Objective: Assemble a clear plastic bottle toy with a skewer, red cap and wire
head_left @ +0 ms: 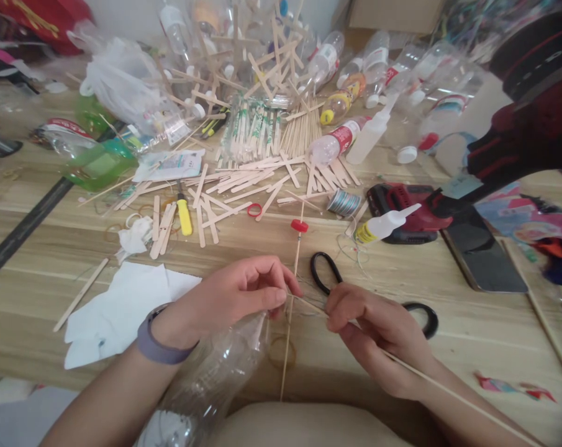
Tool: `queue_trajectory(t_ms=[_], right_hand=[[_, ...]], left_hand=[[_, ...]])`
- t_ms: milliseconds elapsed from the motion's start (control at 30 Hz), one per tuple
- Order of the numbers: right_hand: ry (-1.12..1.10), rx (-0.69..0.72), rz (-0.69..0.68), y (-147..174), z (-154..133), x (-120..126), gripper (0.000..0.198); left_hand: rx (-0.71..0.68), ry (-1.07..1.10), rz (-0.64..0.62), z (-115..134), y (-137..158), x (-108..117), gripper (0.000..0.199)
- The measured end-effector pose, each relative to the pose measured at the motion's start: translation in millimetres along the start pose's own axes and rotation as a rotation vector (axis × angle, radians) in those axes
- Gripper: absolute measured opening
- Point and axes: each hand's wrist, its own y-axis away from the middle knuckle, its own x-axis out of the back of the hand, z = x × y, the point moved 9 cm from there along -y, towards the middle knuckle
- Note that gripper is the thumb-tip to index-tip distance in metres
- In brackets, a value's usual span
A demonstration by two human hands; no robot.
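My left hand (255, 288), with a purple band at the wrist, is closed in a pinch where two thin wooden skewers cross. One skewer (297, 251) runs away from me and passes through a red bottle cap (300, 226). My right hand (378, 335) grips the second skewer (415, 370), whose tip meets my left fingertips. The fingers partly hide the crossing point. Below my left forearm lies a clear plastic bottle (215, 366). Black-handled scissors (326, 273) rest on the table, partly covered by my right hand.
Craft sticks (243, 180) and plastic bottles (339, 139) crowd the back. Ahead on the right are a glue bottle (385, 225), a thread spool (344, 202), a red power tool (508, 136) and a phone (485, 254). White paper (117, 310) and a yellow-handled tool (184, 216) lie left.
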Motion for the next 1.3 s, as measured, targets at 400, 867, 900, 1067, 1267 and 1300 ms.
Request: queue_trajectory(t_ms=[400, 867, 900, 1067, 1267, 1300], right_hand=[[-0.042, 0.009, -0.007, 1.1, 0.1, 2.0, 0.027], [-0.018, 0.017, 0.004, -3.1, -5.2, 7.9, 0.028], [-0.016, 0.016, 0.002, -3.1, -5.2, 7.9, 0.028], [-0.022, 0.017, -0.001, -2.6, -6.1, 8.0, 0.028], [-0.014, 0.017, 0.012, -2.4, -6.6, 8.4, 0.027], [-0.012, 0.018, 0.013, -2.3, -6.5, 8.4, 0.027]], left_hand=[[-0.023, 0.104, -0.037, -1.2, -2.8, 0.1, 0.019], [-0.013, 0.101, 0.012, -1.2, -2.5, 7.4, 0.02], [-0.008, 0.106, 0.013, -1.4, -2.5, 7.5, 0.02], [-0.003, 0.124, 0.011, -0.3, -1.3, 6.7, 0.018], [0.009, 0.118, 0.023, -2.0, -0.9, 8.2, 0.018], [0.01, 0.113, 0.023, -2.2, -1.0, 8.4, 0.018]])
